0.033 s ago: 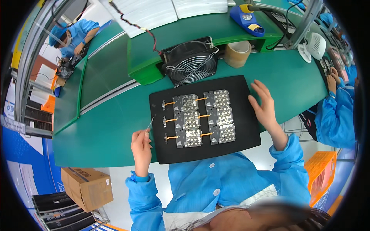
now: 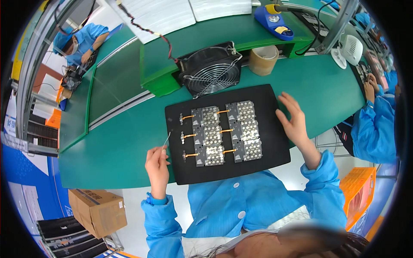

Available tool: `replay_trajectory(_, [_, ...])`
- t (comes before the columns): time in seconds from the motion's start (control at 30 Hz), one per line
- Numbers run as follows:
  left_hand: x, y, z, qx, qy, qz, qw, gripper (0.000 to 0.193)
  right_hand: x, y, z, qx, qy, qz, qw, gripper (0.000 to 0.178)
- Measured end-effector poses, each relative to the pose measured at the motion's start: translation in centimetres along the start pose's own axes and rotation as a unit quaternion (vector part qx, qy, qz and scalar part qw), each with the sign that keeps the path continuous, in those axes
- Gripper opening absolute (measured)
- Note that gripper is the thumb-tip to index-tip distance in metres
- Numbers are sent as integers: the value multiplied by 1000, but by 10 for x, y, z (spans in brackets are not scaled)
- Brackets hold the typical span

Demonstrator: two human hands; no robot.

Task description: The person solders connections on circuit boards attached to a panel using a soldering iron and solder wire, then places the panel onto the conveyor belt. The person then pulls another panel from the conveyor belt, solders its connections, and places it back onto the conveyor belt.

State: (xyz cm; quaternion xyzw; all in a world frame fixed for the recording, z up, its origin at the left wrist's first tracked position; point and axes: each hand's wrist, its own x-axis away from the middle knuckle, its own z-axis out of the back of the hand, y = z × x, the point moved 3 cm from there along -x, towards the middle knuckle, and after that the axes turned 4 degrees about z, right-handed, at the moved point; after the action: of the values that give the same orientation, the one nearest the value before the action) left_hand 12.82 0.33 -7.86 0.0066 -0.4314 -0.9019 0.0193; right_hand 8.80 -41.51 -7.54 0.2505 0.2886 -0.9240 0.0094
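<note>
A black mat lies before me, bearing two columns of small dark circuit boards with silvery dotted faces. Short orange ribbon strips stick out from the boards' left sides, and those of the left column end in small connectors. At the mat's left edge, my left hand is closed around a thin, light-coloured tool, its slim tip pointing up and away. I cannot make out the tool's exact kind. My right hand is open beside the mat's right edge, fingers apart and holding nothing.
Behind the mat stand a black fan with a wire guard and a tape roll. A green shelf carries a blue soldering-iron stand. Co-workers sit at far left and right. Below the bench are a cardboard box and an orange crate.
</note>
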Motion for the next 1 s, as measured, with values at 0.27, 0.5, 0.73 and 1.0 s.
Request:
replay_trajectory(0.27, [5,2,-9,69,1,0,998,19,5,-6,-14,-119,-101,-13,988,41])
replay_trajectory(0.5, [8,-2,-9,192,58,64,978,26,-21,-9,-5,-46,-112,46,992,44])
replay_trajectory(0.73, [4,8,-2,148,122,100,976,28,-119,15,27,-297,45,-15,954,50])
replay_trajectory(1.0, [-2,0,0,193,92,63,975,32,-243,46,32,-394,161,-145,893,56])
